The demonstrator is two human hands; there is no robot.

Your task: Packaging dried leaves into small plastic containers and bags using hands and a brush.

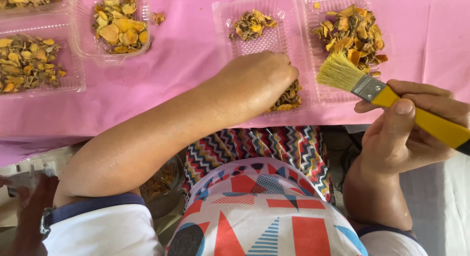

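1. Head view is showing the left hand (257, 79) curling closed over dried yellow slices (288, 98) in a clear tray (230, 21) at the pink table's (186, 55) near edge.
2. Just beside it, the right hand (406, 133) is gripping a yellow-handled brush (391, 97), its bristles hanging over the neighbouring tray (323, 92).

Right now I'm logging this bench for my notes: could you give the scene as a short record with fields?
left hand: reaching into a clear tray, on dried yellow pieces
right hand: grips yellow-handled brush
brush bristles: at the edge of the right tray compartment
surface: pink cloth
other trays: hold similar dried pieces
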